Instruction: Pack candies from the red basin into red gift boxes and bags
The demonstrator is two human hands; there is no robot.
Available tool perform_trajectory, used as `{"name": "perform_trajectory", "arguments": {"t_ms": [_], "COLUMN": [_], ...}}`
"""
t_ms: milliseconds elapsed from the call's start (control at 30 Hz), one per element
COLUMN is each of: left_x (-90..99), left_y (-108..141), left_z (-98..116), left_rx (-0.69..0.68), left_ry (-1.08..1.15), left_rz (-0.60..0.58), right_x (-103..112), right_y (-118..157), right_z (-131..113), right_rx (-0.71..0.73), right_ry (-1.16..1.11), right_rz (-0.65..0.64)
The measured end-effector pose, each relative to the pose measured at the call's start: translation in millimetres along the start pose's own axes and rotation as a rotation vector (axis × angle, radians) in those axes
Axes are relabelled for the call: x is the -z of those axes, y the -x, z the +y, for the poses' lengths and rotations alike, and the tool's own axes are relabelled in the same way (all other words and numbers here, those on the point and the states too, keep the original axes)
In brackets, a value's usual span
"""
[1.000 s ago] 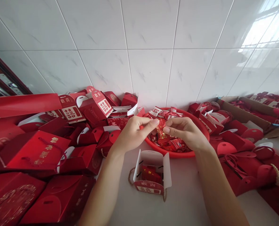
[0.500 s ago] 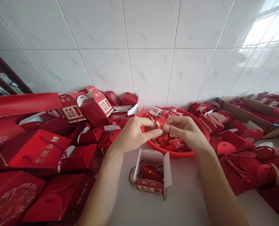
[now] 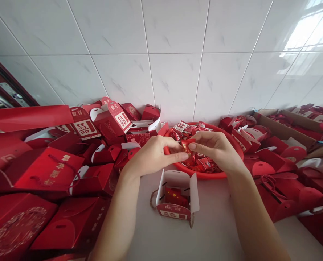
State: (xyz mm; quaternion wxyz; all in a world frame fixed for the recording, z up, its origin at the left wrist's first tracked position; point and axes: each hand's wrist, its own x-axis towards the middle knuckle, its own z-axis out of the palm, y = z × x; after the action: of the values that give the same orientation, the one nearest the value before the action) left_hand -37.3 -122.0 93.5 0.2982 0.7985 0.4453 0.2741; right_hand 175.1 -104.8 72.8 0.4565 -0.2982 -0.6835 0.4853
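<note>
Head view: we hold a small red packet [image 3: 186,145] with gold print between our two hands, above the near-left part of a round red basin [image 3: 235,145]. Our left hand [image 3: 157,154] is pinched on it, the thumb along its lower edge and the fingers curled mostly out of sight behind it. Our right hand [image 3: 217,148] is clamped on its other side, thumb and forefinger meeting at the wrapper. Under and around our fingertips, the basin holds a heap of wrapped sweets [image 3: 207,164], mostly red, a few with white patches.

Just on our side of the basin, between our forearms, a small box [image 3: 174,212] stands upright on the pale table [image 3: 178,241]. Its top is open, showing the white inside, and another red packet [image 3: 175,197] lies within. Cord handles [image 3: 152,199] hang at its left and right sides.

To our left we see many red boxes [image 3: 48,170] piled together, some with white insides showing. To our right sit more red boxes [image 3: 276,163], and behind those, brown cartons [image 3: 276,125] with red things in them. Beyond everything rises a white tiled wall [image 3: 175,78].
</note>
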Motion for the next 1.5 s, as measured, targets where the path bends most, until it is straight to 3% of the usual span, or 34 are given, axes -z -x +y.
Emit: {"name": "perform_trajectory", "arguments": {"t_ms": [167,333,467,700,867,1200,1500], "left_x": [14.8,9.0,-0.3,-0.3,-0.5,-0.8,-3.7], "left_y": [12.9,8.3,1.1,9.1,10.6,9.6,9.9], "left_z": [-1.8,-6.5,-8.5,3.4,2.2,0.3,-2.5], "left_rx": [0.05,0.12,0.208,-0.002,-0.015,-0.051,-0.078], "left_ry": [-0.268,-0.375,-0.414,-0.263,-0.241,-0.276,-0.318], "left_rz": [-0.267,-0.472,-0.487,-0.516,-0.486,-0.5,-0.485], "right_x": [2.5,-5.7,-15.5,-27.7,-38.7,-39.1,-76.0], "right_y": [3.6,9.0,14.3,27.2,32.7,34.2,28.2], "right_z": [-4.7,-11.8,-17.6,-27.1,-24.5,-27.7,-10.6], "right_rx": [-0.059,-0.06,-0.036,-0.023,-0.062,-0.052,-0.093], "right_ry": [0.169,0.328,0.578,0.955,1.185,1.209,1.233], "right_rz": [-0.158,-0.367,-0.41,-0.496,-0.48,-0.612,-0.961]}}
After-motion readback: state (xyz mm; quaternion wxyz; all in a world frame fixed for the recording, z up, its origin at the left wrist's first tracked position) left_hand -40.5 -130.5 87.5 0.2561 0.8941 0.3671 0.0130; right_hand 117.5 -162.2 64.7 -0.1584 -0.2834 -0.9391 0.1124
